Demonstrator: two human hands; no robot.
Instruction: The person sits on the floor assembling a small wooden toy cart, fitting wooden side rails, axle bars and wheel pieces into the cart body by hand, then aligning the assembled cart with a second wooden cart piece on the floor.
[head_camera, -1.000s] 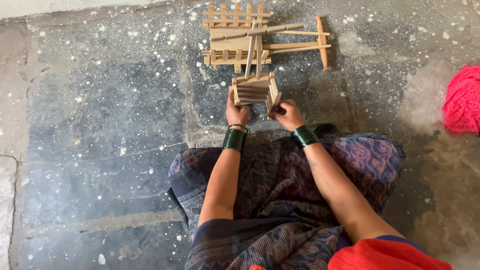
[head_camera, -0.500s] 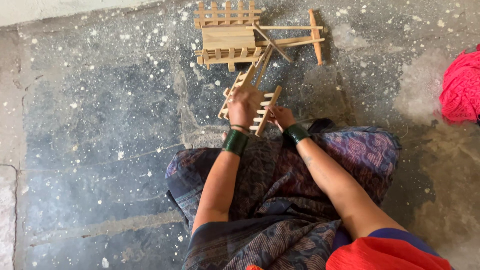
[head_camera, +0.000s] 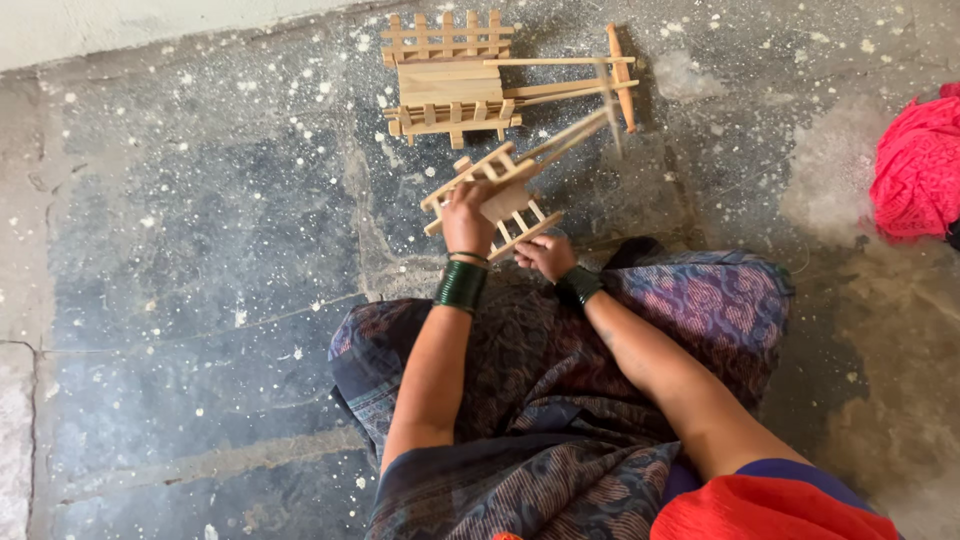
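A small wooden stick cart (head_camera: 505, 185) with ladder-like sides and two long poles is held tilted just above the stone floor in front of my knees. My left hand (head_camera: 467, 222) grips its near left side from above. My right hand (head_camera: 545, 255) holds its lower rail at the near right. A second, similar wooden cart (head_camera: 450, 80) lies flat on the floor beyond it, its long poles joined to a crossbar (head_camera: 622, 75) at the right. Both my wrists wear green bangles.
The floor is dark grey stone (head_camera: 200, 250) speckled with white flecks. A pale wall base (head_camera: 120, 35) runs along the top left. A bright pink cloth bundle (head_camera: 915, 170) lies at the right edge. My patterned skirt covers my lap.
The cart in my hands has turned from end-on and bunched to laid out at a slant, poles pointing up right. My left hand has shifted onto its side.
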